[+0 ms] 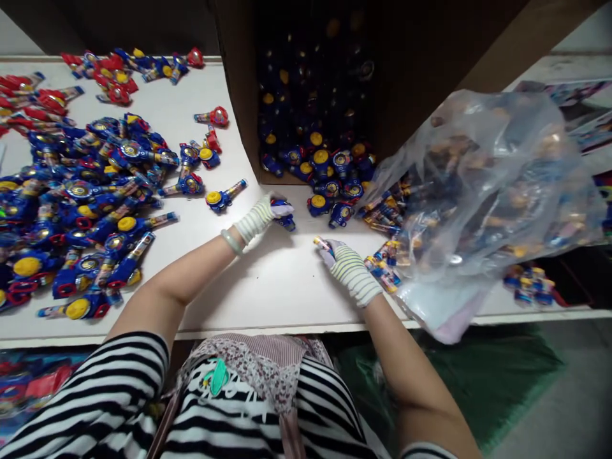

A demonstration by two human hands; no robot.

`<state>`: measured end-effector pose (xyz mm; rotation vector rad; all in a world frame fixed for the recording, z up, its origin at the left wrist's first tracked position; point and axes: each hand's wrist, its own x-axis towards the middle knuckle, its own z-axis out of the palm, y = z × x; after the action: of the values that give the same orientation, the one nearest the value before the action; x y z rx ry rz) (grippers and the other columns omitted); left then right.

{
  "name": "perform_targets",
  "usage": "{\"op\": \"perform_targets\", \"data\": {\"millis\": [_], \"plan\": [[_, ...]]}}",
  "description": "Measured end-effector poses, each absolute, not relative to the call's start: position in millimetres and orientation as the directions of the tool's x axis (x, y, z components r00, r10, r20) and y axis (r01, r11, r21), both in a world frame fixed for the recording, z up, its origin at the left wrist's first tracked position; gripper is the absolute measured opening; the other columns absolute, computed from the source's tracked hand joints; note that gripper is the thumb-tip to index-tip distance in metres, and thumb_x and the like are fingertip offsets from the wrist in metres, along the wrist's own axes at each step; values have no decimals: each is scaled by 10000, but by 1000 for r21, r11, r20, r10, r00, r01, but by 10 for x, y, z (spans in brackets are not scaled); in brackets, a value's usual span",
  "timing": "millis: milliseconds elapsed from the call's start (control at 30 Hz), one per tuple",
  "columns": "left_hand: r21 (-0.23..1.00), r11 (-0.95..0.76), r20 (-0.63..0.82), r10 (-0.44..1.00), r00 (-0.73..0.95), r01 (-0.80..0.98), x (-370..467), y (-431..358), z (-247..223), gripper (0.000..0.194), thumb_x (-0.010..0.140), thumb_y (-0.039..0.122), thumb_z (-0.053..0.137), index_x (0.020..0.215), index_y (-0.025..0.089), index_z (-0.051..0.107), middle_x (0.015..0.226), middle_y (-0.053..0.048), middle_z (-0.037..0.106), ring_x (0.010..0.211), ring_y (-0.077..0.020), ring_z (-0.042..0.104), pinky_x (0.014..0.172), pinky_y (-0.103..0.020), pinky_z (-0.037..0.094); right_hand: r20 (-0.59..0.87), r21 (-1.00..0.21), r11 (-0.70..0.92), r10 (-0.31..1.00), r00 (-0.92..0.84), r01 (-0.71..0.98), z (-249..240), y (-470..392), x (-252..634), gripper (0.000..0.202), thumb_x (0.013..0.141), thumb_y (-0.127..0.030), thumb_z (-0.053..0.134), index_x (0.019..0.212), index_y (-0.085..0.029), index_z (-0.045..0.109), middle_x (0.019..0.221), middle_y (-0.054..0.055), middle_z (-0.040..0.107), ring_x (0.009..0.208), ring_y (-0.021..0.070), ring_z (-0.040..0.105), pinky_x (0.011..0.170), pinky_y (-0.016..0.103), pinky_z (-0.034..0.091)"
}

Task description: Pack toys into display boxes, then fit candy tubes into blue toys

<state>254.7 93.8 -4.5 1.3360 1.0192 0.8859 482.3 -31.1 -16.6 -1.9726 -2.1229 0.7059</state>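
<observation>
My left hand [258,215], in a striped glove, is closed on a blue toy piece [287,222] just in front of the cardboard box. In my right hand [348,266], gloved the same way, a small printed tube [322,243] with a yellowish end is pinched between thumb and fingers. The two hands are apart, and so are the two pieces. Several similar tubes [385,271] lie beside my right wrist. Blue toy pieces with yellow discs [319,204] spill from the box opening between and beyond my hands.
The dark open box [241,95] stands at the back. A clear plastic bag [497,185] of small tubes covers the right side. Blue toys with tubes attached [90,191] are heaped at left, with red ones [115,80] behind. The white table's front edge [229,331] meets my apron.
</observation>
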Motion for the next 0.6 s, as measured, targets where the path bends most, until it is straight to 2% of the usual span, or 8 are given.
{"op": "perform_targets", "data": {"millis": [67,133,233,333,433,500,600], "plan": [[981,154,-120,959,257,-118,2427,656,-14,394,763,446,723,979,165,551,882,-46,629,799,-172,640,784,-336,565,-96,-575,107,976,-196,811,-99,-301,4584,403,958,-350,461,1275,-150,612,1223,148,692,1077,259,654,953,373,502],[955,189,-142,968,206,-229,2370,449,17,375,780,448,705,987,180,543,860,-17,603,743,-136,615,721,-286,551,-56,-612,143,973,-223,778,-8,-304,4357,397,968,-366,447,1273,-175,614,1188,128,710,1042,252,663,910,351,513],[968,177,-141,970,200,-175,2323,320,58,373,772,426,706,1018,164,607,844,-13,599,729,-123,591,686,-252,520,-118,-527,129,968,-222,840,134,-345,4146,402,996,-393,412,1262,-172,617,1167,141,718,1011,259,672,844,332,509],[991,122,-107,968,227,-53,2310,287,75,338,775,418,698,969,143,662,842,-27,625,757,-128,589,704,-244,498,-183,-394,146,955,-233,907,232,-408,4112,428,1013,-433,391,1261,-162,611,1200,154,707,1005,269,678,795,322,493],[993,111,-104,976,189,-27,2367,225,55,320,761,414,709,938,150,672,847,-29,638,754,-133,586,699,-252,492,-226,-289,166,945,-236,943,276,-459,4147,434,1020,-459,388,1248,-167,613,1189,151,713,974,274,690,753,319,474],[989,120,-109,988,113,-92,2412,172,38,320,748,416,717,928,156,663,845,-25,634,745,-132,582,697,-257,492,-225,-275,158,949,-223,948,283,-483,4159,442,1029,-466,371,1250,-165,607,1185,149,715,977,272,695,745,312,465],[980,131,-113,986,125,-148,2424,113,46,342,747,429,729,943,156,668,853,-25,635,750,-128,583,699,-254,487,-237,-306,152,944,-229,940,274,-514,4148,456,1035,-486,352,1221,-162,613,1131,129,733,961,267,703,737,305,459]]}}
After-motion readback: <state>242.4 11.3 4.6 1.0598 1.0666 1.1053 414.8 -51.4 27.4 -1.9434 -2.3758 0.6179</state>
